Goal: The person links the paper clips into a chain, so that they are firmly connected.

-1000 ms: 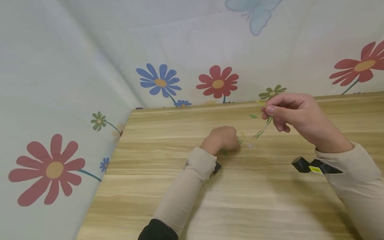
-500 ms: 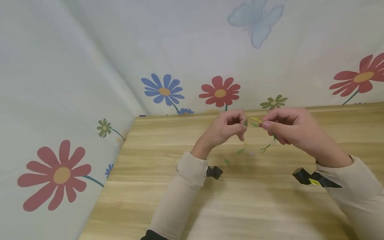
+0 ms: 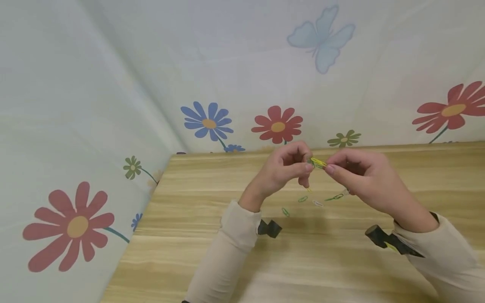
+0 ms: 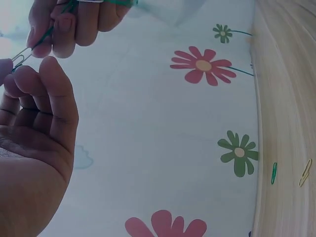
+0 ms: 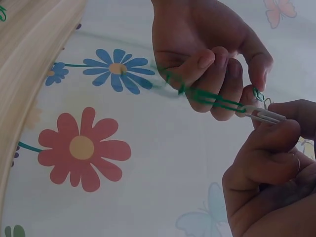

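In the head view my left hand pinches a green paper clip between thumb and forefinger. Facing it, my right hand pinches a yellow paper clip, whose free end meets the left fingertips. Whether the two clips are hooked together cannot be made out. From the right hand hangs a chain of paper clips, mostly green. In the right wrist view, a white clip of that chain lies by the right fingertips. The left wrist view shows both hands close together, with the yellow clip between them.
Loose on the wooden table below the hands lie a green clip, a white clip, another green clip and a yellow clip. A flower-printed cloth stands behind and to the left of the table.
My left hand has risen from the loose clips on the table with a green clip and come up to the right hand. The yellow clip now meets its fingertips. The head view has tilted up slightly.
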Tool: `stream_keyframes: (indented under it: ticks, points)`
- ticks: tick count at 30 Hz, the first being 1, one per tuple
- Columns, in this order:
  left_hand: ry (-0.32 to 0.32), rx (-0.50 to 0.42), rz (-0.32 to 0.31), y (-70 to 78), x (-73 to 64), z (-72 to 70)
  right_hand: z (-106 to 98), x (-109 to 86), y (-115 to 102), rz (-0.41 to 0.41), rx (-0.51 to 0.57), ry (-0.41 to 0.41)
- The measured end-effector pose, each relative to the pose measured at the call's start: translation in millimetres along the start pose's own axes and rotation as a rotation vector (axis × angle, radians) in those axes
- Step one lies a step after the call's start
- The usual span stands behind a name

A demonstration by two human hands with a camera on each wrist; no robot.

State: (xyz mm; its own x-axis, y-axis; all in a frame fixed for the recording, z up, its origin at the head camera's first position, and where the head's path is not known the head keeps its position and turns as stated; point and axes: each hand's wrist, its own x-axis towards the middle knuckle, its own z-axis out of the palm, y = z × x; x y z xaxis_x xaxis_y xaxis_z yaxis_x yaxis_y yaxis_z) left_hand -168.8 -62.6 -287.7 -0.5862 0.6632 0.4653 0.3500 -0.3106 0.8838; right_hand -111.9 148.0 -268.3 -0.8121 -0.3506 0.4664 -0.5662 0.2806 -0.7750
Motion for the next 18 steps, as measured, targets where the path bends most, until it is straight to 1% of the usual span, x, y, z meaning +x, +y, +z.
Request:
stream_keyframes:
  ticks: [3, 5, 9, 11, 15, 18]
  points:
    - [-0.008, -0.002, 0.009, -1.2, -0.9, -0.5, 1.1, -0.6, 0.3, -0.01, 0.006, 0.009]
    - [-0.015, -0.005, 0.011, -2.3, -1.9, -0.3, 1.9, -0.8, 1.4, -0.021, -0.007, 0.001]
    - [-0.018, -0.016, 0.01, -2.7, -5.7, -0.2, 4.6, -1.5, 2.7, -0.047, -0.048, -0.038]
    - [-0.014, -0.014, 0.012, -2.9, -6.7, -0.2, 5.4, -2.7, 2.2, -0.057, -0.047, -0.061]
    - [-0.023, -0.012, 0.006, -2.5, -5.5, 1.0, 4.0, -4.9, 0.0, -0.047, -0.024, -0.088]
    - [-0.04, -0.013, 0.002, -1.1, -2.8, 2.4, -0.2, -5.0, -1.7, -0.035, -0.026, -0.089]
